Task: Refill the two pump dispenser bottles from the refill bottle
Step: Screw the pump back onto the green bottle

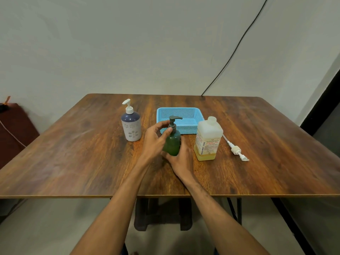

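Here, green bottle [172, 143] in right hand [181, 159]

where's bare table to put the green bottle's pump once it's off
Bare table left of the white bottle and right of the loose pump. Crowded mid-table: left hand and right hand hold the green bottle, basket right behind, refill bottle beside it.

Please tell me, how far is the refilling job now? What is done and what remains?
Done: a loose pump lies on the table beside the refill bottle, seemingly removed from it. In hand: the right hand holds the green bottle while the left hand grips its pump collar, probably unscrewing. Left: pouring into it, then the white bottle, pump still on.
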### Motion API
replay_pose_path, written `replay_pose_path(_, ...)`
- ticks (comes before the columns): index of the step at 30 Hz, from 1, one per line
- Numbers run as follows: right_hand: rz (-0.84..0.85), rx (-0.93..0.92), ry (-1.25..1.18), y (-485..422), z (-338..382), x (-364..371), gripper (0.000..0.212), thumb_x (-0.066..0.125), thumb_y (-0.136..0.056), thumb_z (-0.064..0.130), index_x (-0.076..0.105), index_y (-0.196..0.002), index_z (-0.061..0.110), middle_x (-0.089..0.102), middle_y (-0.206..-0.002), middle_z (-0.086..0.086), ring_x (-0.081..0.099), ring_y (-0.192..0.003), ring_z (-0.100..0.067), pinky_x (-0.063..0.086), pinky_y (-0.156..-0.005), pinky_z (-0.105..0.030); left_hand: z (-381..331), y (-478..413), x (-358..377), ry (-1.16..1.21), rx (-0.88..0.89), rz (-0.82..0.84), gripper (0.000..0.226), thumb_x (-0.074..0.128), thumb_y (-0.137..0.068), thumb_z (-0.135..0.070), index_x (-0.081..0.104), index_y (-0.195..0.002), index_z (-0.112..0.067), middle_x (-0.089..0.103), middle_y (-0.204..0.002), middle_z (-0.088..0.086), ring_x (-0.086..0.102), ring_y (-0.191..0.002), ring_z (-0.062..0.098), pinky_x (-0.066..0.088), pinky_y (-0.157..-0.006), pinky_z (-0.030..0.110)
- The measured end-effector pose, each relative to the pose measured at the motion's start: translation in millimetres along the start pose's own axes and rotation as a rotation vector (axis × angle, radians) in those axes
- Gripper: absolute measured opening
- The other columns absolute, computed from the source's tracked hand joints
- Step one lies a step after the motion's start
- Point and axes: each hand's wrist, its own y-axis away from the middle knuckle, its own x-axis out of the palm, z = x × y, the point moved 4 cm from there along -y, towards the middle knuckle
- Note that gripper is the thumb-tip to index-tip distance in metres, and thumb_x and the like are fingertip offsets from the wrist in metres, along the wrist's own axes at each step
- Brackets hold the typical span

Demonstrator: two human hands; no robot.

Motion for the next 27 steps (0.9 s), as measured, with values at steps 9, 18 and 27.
replay_pose_path(9, -0.021, -0.006, -0.028, 1, 3, -3, 0.074, 0.09, -0.073, 0.032, 0.049, -0.134, 0.023, 0.064, -0.121, 0.006, 0.063, -0.106, -0.012, 0.057, -0.085, -0.032, -3, 3, 7, -0.045, 0.025, -0.189, 0.033, 0.086, -0.082, -0.024, 0.075, -0.111, -0.013, 0.075, -0.105, -0.007, 0.069, -0.098, -0.003, 0.057, -0.086, 0.02)
replay_pose_path(18, 0.015, 0.008, -0.038, 0, -1, 1, 0.08, 0.089, -0.074, 0.037, 0.047, -0.141, 0.028, 0.061, -0.132, 0.007, 0.058, -0.12, -0.012, 0.053, -0.098, -0.034, -1, -5, -9, -0.023, -0.01, -0.005, 0.037, 0.082, -0.086, -0.017, 0.073, -0.121, -0.007, 0.074, -0.112, -0.006, 0.066, -0.103, -0.011, 0.052, -0.084, 0.011)
replay_pose_path(27, 0.008, 0.002, -0.087, -2, -3, -1, 0.081, 0.09, -0.073, 0.036, 0.047, -0.141, 0.032, 0.064, -0.129, 0.01, 0.061, -0.118, -0.008, 0.057, -0.096, -0.039, -3, -3, -1, -0.014, -0.013, -0.049, 0.037, 0.083, -0.084, -0.011, 0.073, -0.12, -0.006, 0.074, -0.112, -0.004, 0.07, -0.1, -0.008, 0.055, -0.083, 0.011)
